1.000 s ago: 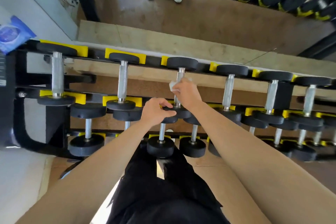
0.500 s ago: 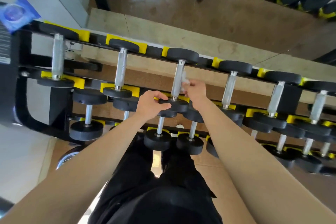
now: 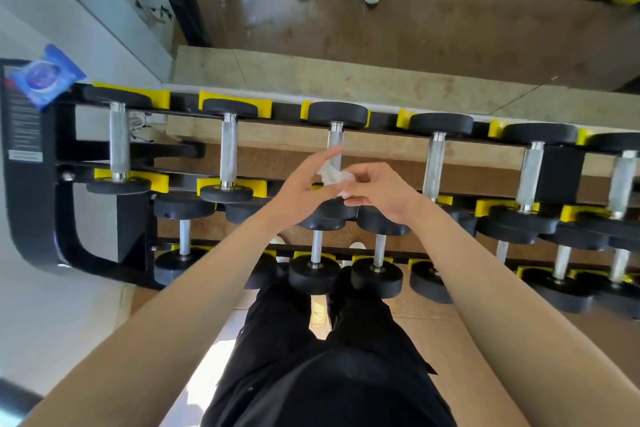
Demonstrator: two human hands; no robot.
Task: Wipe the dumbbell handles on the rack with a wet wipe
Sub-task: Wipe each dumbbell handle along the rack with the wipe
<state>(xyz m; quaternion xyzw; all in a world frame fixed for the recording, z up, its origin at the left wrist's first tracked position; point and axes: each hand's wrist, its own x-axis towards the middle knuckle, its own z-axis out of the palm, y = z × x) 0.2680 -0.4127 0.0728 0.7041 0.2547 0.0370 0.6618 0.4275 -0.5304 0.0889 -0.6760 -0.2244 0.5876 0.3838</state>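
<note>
A crumpled white wet wipe sits between my two hands, just in front of the third dumbbell's metal handle on the top row of the black and yellow rack. My left hand has its fingers stretched upward and pinches the wipe's left side with thumb and fingers. My right hand pinches the right side with curled fingers. Neither hand touches a dumbbell. My hands hide the lower half of that handle.
A blue wet wipe packet lies on the rack's left end. More dumbbells fill the top row and the lower rows. A mirror behind the rack reflects white shoes and dumbbells. My black trousers are below.
My right hand has come off the third handle with the wipe. My left hand has left the dumbbell's near head and risen to take the wipe's other side.
</note>
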